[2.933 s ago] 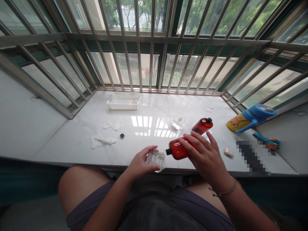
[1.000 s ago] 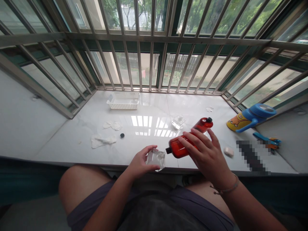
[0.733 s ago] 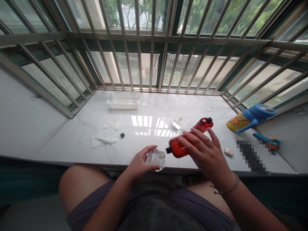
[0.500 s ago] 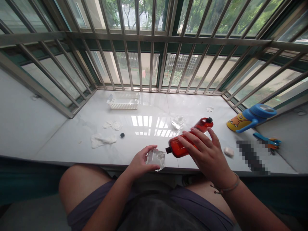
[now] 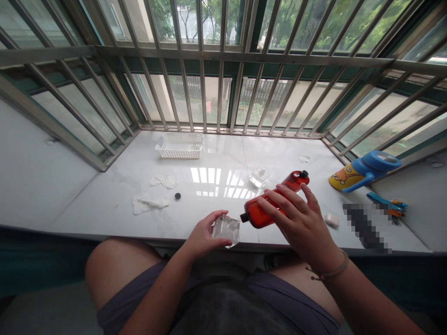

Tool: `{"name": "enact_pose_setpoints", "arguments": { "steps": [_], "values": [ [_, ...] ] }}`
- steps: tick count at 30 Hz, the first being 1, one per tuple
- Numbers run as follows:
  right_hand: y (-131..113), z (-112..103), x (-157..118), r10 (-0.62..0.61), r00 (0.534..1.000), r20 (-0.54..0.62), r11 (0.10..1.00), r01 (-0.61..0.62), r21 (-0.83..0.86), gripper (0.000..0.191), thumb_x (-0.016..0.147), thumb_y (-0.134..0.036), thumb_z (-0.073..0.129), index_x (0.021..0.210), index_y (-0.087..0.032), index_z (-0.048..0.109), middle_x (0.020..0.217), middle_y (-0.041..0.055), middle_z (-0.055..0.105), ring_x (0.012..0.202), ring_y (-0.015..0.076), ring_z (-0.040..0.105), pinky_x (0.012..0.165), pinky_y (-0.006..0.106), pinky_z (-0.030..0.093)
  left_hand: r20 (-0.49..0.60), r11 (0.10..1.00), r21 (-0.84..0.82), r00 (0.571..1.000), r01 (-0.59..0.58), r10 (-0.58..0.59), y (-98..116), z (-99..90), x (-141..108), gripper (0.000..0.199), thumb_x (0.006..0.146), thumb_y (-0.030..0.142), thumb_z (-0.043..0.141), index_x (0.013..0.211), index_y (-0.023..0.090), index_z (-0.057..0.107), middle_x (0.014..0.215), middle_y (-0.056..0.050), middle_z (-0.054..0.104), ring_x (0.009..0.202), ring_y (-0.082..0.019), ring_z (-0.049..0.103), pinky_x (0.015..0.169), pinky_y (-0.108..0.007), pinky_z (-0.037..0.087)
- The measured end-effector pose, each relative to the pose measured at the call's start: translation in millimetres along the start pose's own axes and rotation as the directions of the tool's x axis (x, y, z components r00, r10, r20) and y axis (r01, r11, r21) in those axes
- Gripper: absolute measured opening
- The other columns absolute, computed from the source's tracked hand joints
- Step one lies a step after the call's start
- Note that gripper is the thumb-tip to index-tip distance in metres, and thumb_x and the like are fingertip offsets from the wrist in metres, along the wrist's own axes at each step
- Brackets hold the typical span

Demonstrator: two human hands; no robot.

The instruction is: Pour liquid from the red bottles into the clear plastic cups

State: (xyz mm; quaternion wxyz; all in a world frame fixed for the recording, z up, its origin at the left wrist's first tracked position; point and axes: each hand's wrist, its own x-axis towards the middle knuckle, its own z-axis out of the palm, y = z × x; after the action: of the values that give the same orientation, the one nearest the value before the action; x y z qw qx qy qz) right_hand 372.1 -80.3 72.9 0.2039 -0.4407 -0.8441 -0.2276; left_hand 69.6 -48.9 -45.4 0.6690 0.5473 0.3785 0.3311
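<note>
My left hand (image 5: 206, 235) grips a clear square container (image 5: 226, 229) by its sides, at the front edge of the white counter. Tilted toward it is a red translucent bottle (image 5: 258, 215) in my right hand (image 5: 296, 218), its black neck pointing left and slightly down beside the container's rim. I cannot make out whether liquid is flowing. Just beyond my right fingers lies a second red bottle (image 5: 296, 177) with a black cap on it; part of it is hidden. A loose black cap (image 5: 178, 196) rests on the counter left of my hands.
Crumpled white tissues (image 5: 151, 204) lie to the left, with a white perforated basket (image 5: 179, 148) near the window bars. Behind the bottles sits a clear plastic piece (image 5: 259, 177). On the right are a small whitish block (image 5: 331, 220), a blue-and-yellow flask (image 5: 363, 171) and a blurred-out dark object (image 5: 366, 228).
</note>
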Motion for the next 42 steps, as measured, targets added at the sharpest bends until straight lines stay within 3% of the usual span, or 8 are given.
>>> {"name": "enact_pose_setpoints", "arguments": {
  "steps": [15, 42],
  "values": [
    [0.9, -2.5, 5.5, -0.03, 1.0, 0.002, 0.999, 0.03, -0.015, 0.061, 0.101, 0.0, 0.055, 0.155, -0.03, 0.056, 0.151, 0.0046, 0.067, 0.147, 0.031, 0.054, 0.133, 0.066, 0.025, -0.002, 1.0, 0.004, 1.0, 0.001, -0.001, 2.8, 0.6, -0.4, 0.09, 0.066, 0.033, 0.103, 0.146, 0.025, 0.062, 0.145, -0.014, 0.067, 0.124, -0.035, 0.071, 0.108, -0.047, 0.057],
    [-0.8, -9.9, 28.5, -0.139, 0.99, -0.01, 0.99, 0.138, -0.038, 0.056, 0.101, -0.001, 0.059, 0.148, -0.031, 0.061, 0.146, 0.0027, 0.071, 0.146, 0.0279, 0.058, 0.136, 0.065, 0.021, -0.004, 0.999, -0.033, 1.0, -0.016, 0.015, 8.9, 1.3, -0.2, 0.089, 0.066, 0.027, 0.102, 0.146, 0.026, 0.063, 0.143, -0.013, 0.068, 0.124, -0.035, 0.071, 0.108, -0.046, 0.057]
  ]
}}
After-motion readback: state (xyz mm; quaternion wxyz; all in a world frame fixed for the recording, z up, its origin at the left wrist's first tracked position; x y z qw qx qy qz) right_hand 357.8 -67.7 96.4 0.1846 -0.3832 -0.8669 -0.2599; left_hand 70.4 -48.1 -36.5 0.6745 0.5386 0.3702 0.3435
